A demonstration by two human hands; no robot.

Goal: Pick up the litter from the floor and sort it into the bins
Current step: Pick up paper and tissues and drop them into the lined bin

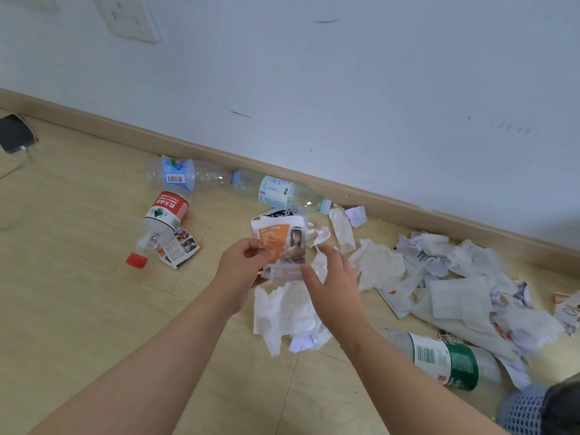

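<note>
My left hand [243,271] grips a bundle of paper litter [284,243] with an orange printed leaflet on top, held above the floor. My right hand [329,284] hovers just right of the bundle, fingers spread, touching its lower edge. Beneath them a torn white tissue [282,312] lies on the wooden floor. Plastic bottles lie about: a red-capped one [160,224], a blue-labelled one [182,174], a pale one [279,191] by the skirting, and a green-labelled one [448,359] at the right. More crumpled paper and tissue [464,284] spreads to the right. No bin is in view.
A white wall with a wooden skirting board [408,211] runs diagonally behind the litter. A dark phone [15,133] on a cable lies at the far left. A blue mesh object [524,409] sits at the bottom right corner. A small printed leaflet [182,248] lies by the red-capped bottle.
</note>
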